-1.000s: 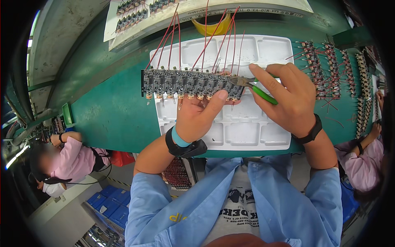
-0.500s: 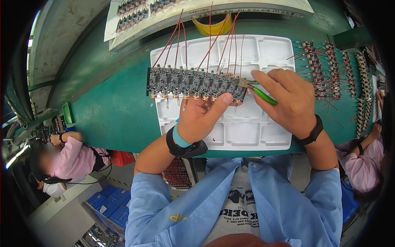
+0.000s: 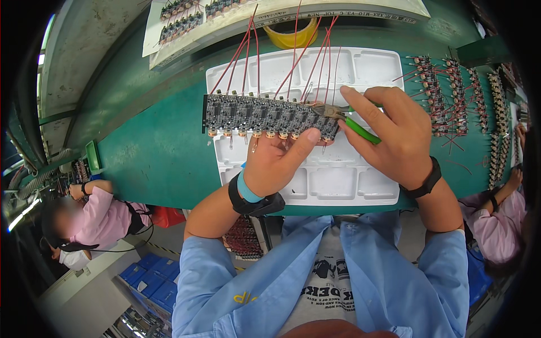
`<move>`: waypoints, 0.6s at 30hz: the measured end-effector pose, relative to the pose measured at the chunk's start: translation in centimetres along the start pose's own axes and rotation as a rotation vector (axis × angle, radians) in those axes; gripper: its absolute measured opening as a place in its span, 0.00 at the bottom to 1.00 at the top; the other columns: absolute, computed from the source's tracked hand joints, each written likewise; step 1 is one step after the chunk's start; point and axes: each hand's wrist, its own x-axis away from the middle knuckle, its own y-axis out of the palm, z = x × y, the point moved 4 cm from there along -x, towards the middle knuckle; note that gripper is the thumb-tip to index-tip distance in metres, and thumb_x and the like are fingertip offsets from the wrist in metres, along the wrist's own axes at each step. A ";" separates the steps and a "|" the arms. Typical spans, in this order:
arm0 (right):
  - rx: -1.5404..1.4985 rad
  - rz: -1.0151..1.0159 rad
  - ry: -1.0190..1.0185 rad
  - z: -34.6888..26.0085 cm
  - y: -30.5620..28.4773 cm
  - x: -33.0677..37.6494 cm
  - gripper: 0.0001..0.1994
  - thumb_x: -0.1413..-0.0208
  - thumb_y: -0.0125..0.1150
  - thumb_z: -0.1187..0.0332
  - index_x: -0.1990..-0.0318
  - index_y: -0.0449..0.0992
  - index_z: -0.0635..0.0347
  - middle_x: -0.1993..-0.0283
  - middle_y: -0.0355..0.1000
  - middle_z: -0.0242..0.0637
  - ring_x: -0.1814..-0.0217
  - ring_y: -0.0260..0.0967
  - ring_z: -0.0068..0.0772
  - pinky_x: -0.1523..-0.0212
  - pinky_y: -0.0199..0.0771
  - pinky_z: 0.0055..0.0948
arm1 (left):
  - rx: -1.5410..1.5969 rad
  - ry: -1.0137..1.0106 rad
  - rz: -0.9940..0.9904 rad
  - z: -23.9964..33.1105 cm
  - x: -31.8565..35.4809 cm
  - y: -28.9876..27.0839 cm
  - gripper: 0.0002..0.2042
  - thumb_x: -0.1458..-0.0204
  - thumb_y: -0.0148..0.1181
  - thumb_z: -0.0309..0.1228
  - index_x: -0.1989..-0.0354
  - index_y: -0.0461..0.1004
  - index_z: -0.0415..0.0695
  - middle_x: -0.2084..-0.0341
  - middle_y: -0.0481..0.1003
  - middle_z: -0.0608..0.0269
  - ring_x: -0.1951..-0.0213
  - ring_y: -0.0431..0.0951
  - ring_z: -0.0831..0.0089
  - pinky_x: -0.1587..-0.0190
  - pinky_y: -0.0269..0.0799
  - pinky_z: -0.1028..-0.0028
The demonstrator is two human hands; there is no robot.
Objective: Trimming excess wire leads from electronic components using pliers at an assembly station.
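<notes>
My left hand grips a long dark circuit board panel by its near edge, thumb on top near the right end. Red wires stand up from the panel's far edge, and small round copper-coloured parts line its near edge. Closed around green-handled cutting pliers is my right hand. The jaws of the pliers lie against the panel's right end, close to its far edge; what they touch there is too small to make out. Below the panel lies a white compartment tray.
Rows of wired circuit boards lie on the green bench at right. A yellow tape roll sits beneath a shelf bearing more boards. People in pink work at far left and far right.
The panel has shifted slightly right, its left end dipping a little, and the red wires have moved with it. The pliers remain at its right end.
</notes>
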 end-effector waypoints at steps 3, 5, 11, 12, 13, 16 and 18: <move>0.005 -0.009 -0.001 0.0 0.1 0.1 0.28 0.57 0.77 0.72 0.43 0.81 0.55 0.60 0.75 0.38 0.63 0.74 0.39 0.68 0.74 0.35 | 0.028 -0.019 0.009 0.1 0.0 0.0 0.16 0.31 0.54 0.25 0.39 0.71 0.32 0.48 0.79 0.54 0.48 0.81 0.70 0.43 0.79 0.68; 0.008 -0.005 -0.002 -0.1 0.1 0.0 0.28 0.57 0.77 0.72 0.43 0.81 0.55 0.60 0.75 0.38 0.63 0.74 0.39 0.68 0.74 0.35 | -0.013 -0.033 0.007 0.3 0.1 0.0 0.16 0.32 0.54 0.25 0.39 0.71 0.32 0.48 0.79 0.54 0.49 0.81 0.71 0.44 0.79 0.69; 0.042 0.077 -0.037 -0.1 0.4 -0.1 0.26 0.59 0.77 0.67 0.47 0.82 0.52 0.63 0.71 0.29 0.68 0.70 0.30 0.72 0.69 0.32 | -0.026 -0.029 0.002 -0.4 0.1 -0.3 0.16 0.32 0.55 0.26 0.38 0.71 0.32 0.49 0.80 0.54 0.50 0.81 0.72 0.46 0.79 0.70; 0.035 0.046 -0.019 -0.2 0.3 0.0 0.26 0.58 0.77 0.68 0.46 0.82 0.53 0.62 0.72 0.32 0.67 0.71 0.33 0.71 0.70 0.33 | -0.058 -0.025 -0.005 -0.5 0.1 -0.4 0.16 0.32 0.56 0.26 0.39 0.72 0.32 0.49 0.80 0.54 0.51 0.81 0.72 0.46 0.79 0.70; 0.028 0.015 -0.001 -0.2 0.2 0.1 0.27 0.57 0.78 0.69 0.45 0.82 0.54 0.61 0.73 0.35 0.65 0.73 0.35 0.69 0.72 0.34 | -0.090 -0.022 -0.011 -0.6 0.1 -0.4 0.16 0.32 0.56 0.26 0.39 0.72 0.31 0.50 0.81 0.54 0.51 0.82 0.73 0.47 0.79 0.70; 0.009 -0.014 0.021 -0.1 0.4 0.1 0.28 0.56 0.78 0.70 0.43 0.81 0.55 0.61 0.75 0.37 0.64 0.74 0.38 0.68 0.74 0.34 | -0.129 -0.015 -0.006 -0.6 0.1 -0.5 0.16 0.32 0.57 0.26 0.40 0.73 0.31 0.52 0.82 0.53 0.52 0.82 0.73 0.48 0.79 0.71; -0.011 -0.011 0.030 -0.1 0.5 0.1 0.27 0.56 0.78 0.70 0.44 0.81 0.55 0.62 0.75 0.37 0.65 0.74 0.38 0.68 0.74 0.34 | -0.140 -0.008 0.013 -0.6 0.2 -0.5 0.16 0.33 0.58 0.26 0.41 0.73 0.31 0.53 0.82 0.53 0.53 0.82 0.74 0.48 0.79 0.71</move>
